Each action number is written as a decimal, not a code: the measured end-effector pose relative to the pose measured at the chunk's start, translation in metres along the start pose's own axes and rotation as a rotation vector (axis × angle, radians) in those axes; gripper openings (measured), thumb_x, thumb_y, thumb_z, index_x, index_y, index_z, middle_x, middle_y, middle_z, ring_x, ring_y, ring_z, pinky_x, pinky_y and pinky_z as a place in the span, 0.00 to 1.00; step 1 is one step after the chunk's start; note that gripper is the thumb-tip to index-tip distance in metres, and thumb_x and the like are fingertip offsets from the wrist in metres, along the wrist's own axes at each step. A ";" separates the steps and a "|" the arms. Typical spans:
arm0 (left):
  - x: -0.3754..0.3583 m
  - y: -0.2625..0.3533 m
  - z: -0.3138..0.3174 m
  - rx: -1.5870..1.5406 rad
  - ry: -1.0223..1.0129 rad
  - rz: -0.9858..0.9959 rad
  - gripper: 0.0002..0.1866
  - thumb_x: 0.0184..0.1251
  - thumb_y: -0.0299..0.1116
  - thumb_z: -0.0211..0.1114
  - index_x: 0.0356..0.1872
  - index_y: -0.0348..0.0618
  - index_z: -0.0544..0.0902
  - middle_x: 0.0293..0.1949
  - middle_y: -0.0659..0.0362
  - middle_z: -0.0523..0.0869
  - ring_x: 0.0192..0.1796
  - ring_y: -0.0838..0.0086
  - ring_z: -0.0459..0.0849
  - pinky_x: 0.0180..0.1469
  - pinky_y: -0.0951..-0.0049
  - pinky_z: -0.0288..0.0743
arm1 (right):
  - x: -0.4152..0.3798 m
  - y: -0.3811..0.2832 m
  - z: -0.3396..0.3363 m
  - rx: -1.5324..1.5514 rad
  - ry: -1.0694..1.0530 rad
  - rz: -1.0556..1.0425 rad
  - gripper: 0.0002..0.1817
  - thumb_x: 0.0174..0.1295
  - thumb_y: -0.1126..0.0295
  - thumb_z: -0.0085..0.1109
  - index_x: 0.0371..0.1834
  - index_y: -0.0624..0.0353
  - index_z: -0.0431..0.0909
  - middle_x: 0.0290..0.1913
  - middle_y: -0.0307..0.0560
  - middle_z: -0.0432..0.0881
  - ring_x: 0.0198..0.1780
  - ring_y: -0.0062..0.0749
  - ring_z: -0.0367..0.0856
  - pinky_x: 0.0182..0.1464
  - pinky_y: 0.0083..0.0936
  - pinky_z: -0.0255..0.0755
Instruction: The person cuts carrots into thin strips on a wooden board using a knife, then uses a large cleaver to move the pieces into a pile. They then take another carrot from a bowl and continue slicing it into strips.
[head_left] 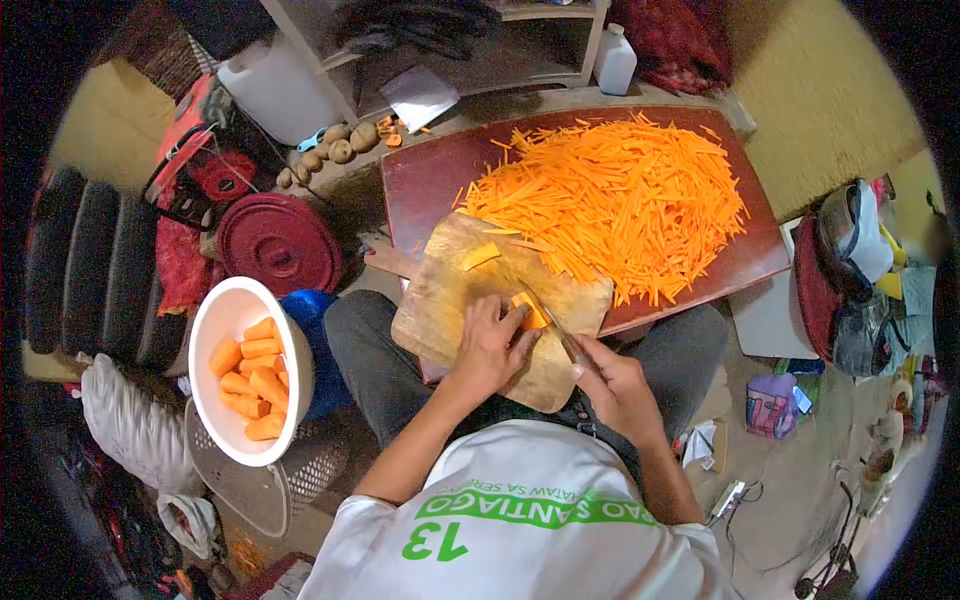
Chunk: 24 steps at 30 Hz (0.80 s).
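On a worn wooden cutting board (440,325) lies a piece of carrot (534,313). My left hand (490,340) grips this piece from its left side, fingers bent over it. My right hand (618,385) is closed round the handle of a knife (553,322), whose blade meets the carrot. A separate flat carrot slab (481,256) rests farther up the board. Beyond the board, a big heap of carrot strips (620,200) covers much of a dark red tabletop (425,185).
A white basin (205,405) of peeled carrot chunks (262,385) stands to my left. Behind it are a dark red round lid (280,250) and several potatoes (340,150). A white jug (615,60) stands by the shelf. Bags and pots (850,270) crowd the right side.
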<state>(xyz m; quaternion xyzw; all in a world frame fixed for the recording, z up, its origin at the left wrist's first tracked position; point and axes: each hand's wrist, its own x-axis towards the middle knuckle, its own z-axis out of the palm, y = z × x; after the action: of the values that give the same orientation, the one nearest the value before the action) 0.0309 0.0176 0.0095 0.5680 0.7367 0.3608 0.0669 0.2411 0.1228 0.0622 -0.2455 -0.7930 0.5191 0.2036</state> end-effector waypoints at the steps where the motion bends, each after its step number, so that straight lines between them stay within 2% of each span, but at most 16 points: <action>1: -0.001 -0.001 0.000 0.004 -0.006 0.003 0.20 0.69 0.37 0.78 0.55 0.37 0.87 0.48 0.43 0.79 0.52 0.46 0.79 0.56 0.50 0.75 | 0.000 -0.001 0.001 -0.019 -0.006 -0.010 0.21 0.78 0.72 0.60 0.71 0.68 0.79 0.39 0.41 0.85 0.32 0.21 0.80 0.37 0.25 0.77; 3: -0.003 -0.002 0.001 0.007 -0.027 -0.005 0.21 0.67 0.36 0.79 0.56 0.37 0.87 0.48 0.43 0.79 0.52 0.46 0.79 0.56 0.49 0.75 | 0.001 -0.008 -0.002 -0.056 -0.021 -0.027 0.21 0.78 0.72 0.58 0.71 0.68 0.78 0.39 0.43 0.84 0.32 0.23 0.81 0.38 0.27 0.78; 5: -0.004 -0.004 0.003 0.007 -0.062 -0.024 0.23 0.63 0.35 0.80 0.58 0.36 0.86 0.50 0.43 0.78 0.54 0.45 0.78 0.58 0.48 0.75 | 0.001 -0.018 -0.008 -0.070 -0.097 0.158 0.23 0.79 0.70 0.57 0.73 0.67 0.76 0.42 0.48 0.86 0.39 0.28 0.85 0.47 0.29 0.81; 8: 0.003 0.003 -0.005 0.183 -0.067 0.141 0.21 0.59 0.30 0.76 0.54 0.34 0.85 0.52 0.45 0.79 0.54 0.50 0.77 0.55 0.51 0.72 | 0.002 -0.026 -0.010 -0.150 -0.147 0.212 0.26 0.80 0.68 0.54 0.77 0.68 0.72 0.55 0.62 0.88 0.56 0.45 0.89 0.63 0.37 0.80; 10: 0.004 0.006 -0.006 0.217 -0.094 0.180 0.23 0.56 0.29 0.75 0.55 0.34 0.85 0.55 0.46 0.79 0.57 0.50 0.77 0.57 0.51 0.72 | -0.002 -0.026 -0.007 -0.227 -0.089 0.085 0.26 0.81 0.68 0.54 0.78 0.69 0.71 0.59 0.66 0.88 0.60 0.52 0.89 0.64 0.39 0.79; 13: 0.004 0.004 -0.008 0.228 -0.124 0.232 0.25 0.54 0.29 0.75 0.56 0.34 0.85 0.58 0.46 0.80 0.59 0.50 0.77 0.58 0.51 0.72 | -0.008 -0.039 -0.003 -0.209 -0.105 0.145 0.27 0.81 0.68 0.55 0.78 0.69 0.71 0.64 0.70 0.85 0.66 0.60 0.86 0.68 0.43 0.77; 17: 0.003 -0.006 -0.003 0.172 -0.119 0.247 0.27 0.53 0.30 0.75 0.57 0.33 0.85 0.60 0.46 0.80 0.59 0.50 0.77 0.59 0.51 0.72 | -0.013 -0.049 -0.002 -0.278 -0.128 0.179 0.27 0.80 0.69 0.56 0.79 0.67 0.70 0.64 0.70 0.85 0.65 0.63 0.85 0.68 0.45 0.77; 24: 0.001 -0.010 0.001 0.125 -0.013 0.283 0.21 0.59 0.26 0.72 0.54 0.30 0.86 0.55 0.45 0.83 0.55 0.50 0.79 0.57 0.53 0.74 | -0.015 -0.048 0.006 -0.325 -0.177 0.194 0.27 0.80 0.71 0.54 0.79 0.67 0.67 0.63 0.70 0.85 0.63 0.66 0.85 0.65 0.49 0.79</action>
<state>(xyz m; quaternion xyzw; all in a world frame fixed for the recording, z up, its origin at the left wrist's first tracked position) 0.0232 0.0182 0.0036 0.6717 0.6697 0.3163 -0.0154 0.2417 0.0933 0.1031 -0.3038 -0.8536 0.4213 0.0397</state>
